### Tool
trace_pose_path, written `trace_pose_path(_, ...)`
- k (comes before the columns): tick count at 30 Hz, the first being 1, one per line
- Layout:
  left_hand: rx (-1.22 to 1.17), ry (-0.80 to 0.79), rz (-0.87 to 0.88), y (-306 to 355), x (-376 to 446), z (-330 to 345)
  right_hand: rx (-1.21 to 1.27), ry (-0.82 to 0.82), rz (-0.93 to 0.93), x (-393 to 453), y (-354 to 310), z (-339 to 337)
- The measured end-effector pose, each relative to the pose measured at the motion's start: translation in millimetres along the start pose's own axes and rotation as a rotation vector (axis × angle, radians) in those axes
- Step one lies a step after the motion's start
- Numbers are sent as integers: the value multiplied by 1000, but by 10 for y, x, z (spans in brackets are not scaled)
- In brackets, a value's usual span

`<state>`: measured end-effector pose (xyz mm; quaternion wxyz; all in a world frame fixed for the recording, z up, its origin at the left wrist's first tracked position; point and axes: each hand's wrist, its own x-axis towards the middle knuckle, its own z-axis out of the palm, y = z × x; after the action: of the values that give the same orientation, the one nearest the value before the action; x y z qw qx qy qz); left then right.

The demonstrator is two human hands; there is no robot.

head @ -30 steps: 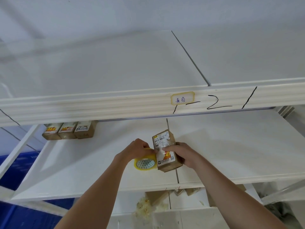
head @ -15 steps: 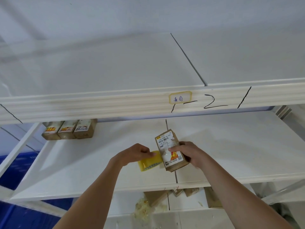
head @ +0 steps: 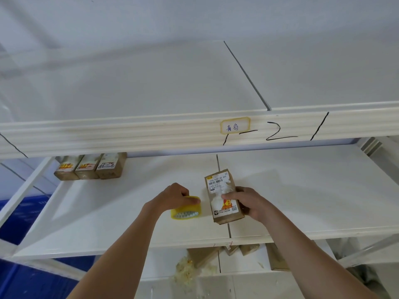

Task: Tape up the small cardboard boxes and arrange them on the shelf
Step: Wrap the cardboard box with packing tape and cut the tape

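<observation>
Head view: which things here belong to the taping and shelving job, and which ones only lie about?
Part of the job:
- cardboard box, held by the right hand
- yellow tape roll, held by the left hand
- three boxes standing in a row at the back left
- middle shelf

Only lying about:
- handwritten label on the beam
- scraps on the lower shelf

The upper shelf rail (head: 151, 134) bears a yellow-bordered sticker (head: 235, 125) reading "青岛" with "1-2" handwritten just below it, and the held box's shipping label (head: 218, 181) beneath shows "1078 0287"
</observation>
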<state>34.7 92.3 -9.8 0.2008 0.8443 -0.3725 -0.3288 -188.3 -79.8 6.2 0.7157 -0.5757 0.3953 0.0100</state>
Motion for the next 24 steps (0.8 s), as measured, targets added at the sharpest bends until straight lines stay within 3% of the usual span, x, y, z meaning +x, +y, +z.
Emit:
trace_pose_path(9, -109, -73, -7, -49, -1, -15, 66, -35, 5, 18, -44, -41)
trace_pose_path(24, 32, -25, -101, 172, 93, -18, 215, -144, -38, -1, -85, 42)
